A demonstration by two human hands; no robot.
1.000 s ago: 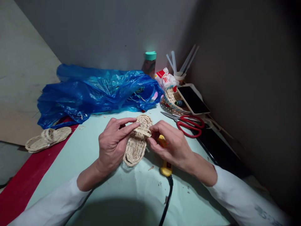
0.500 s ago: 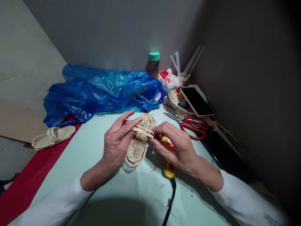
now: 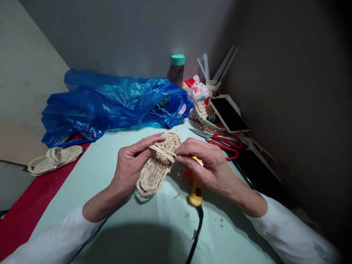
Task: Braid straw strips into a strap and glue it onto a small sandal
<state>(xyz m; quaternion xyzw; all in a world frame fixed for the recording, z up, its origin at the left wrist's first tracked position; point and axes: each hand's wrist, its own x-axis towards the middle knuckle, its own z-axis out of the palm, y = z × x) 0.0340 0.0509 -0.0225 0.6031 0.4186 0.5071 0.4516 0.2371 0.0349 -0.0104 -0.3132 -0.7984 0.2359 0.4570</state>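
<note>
A small slipper (image 3: 154, 172) of braided straw is held just above the table, tilted, with a twin-braid strap (image 3: 163, 152) across its middle. My left hand (image 3: 132, 159) is closed on its left edge, thumb near the strap's left end. With thumb and fingertips my right hand (image 3: 207, 161) pinches the strap's right end at the slipper's edge. Beneath that hand lies a yellow glue gun (image 3: 196, 190) with a red switch and black cord; its front is mostly hidden. Another straw slipper (image 3: 55, 159) rests at the table's left edge.
A crumpled blue plastic bag (image 3: 118, 104) spans the back. On the right lie red-handled scissors (image 3: 224, 143), a woven basket (image 3: 202, 113) and a phone-like tablet (image 3: 231, 114). A bottle with a green lid (image 3: 177, 69) and a cup of glue sticks (image 3: 213, 85) stand behind.
The slipper has shifted slightly left and tilted further, with both hands still on it. My right fingers have drawn in at the strap's end. The whole view has shifted a little.
</note>
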